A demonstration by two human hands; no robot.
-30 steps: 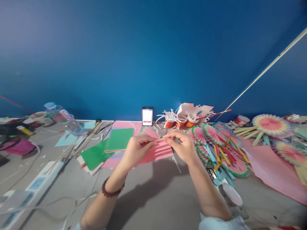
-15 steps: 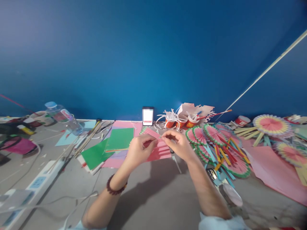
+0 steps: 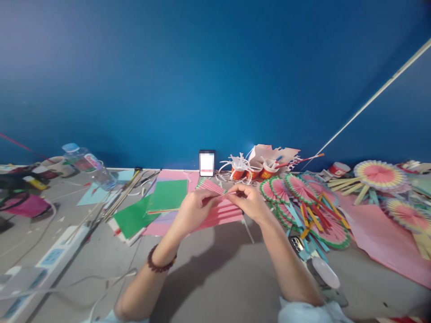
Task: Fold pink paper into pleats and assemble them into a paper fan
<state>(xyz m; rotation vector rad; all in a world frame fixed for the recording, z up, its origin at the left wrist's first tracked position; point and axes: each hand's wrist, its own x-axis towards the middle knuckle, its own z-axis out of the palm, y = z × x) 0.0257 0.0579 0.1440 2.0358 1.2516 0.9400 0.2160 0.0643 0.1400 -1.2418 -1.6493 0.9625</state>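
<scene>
I see both sets of fingers pinched shut on the pink paper (image 3: pixel 225 210), a pleated sheet with accordion folds. My left hand (image 3: pixel 193 210) grips its near-left part, thumb on top; my right hand (image 3: pixel 248 202) pinches the top fold just beside it, fingertips of the two hands almost touching. The paper sits at the middle of the worktop (image 3: pixel 215 269), its lower edge resting on or just above the surface; I cannot tell which. A bead bracelet (image 3: pixel 160 264) circles my left wrist.

Left of the paper lie green sheets (image 3: pixel 153 204) over pink and lilac ones, then a bundle of sticks (image 3: pixel 119 197), a bottle (image 3: pixel 88 163) on its side and a power strip (image 3: pixel 50 260) near the front edge. Behind the paper a phone (image 3: pixel 206 163) leans upright against the blue wall (image 3: pixel 215 76), with red cups (image 3: pixel 254 170) of paper strips beside it. To the right, finished paper fans (image 3: pixel 303 202) are heaped together, and a large pink sheet (image 3: pixel 387 242) lies further out.
</scene>
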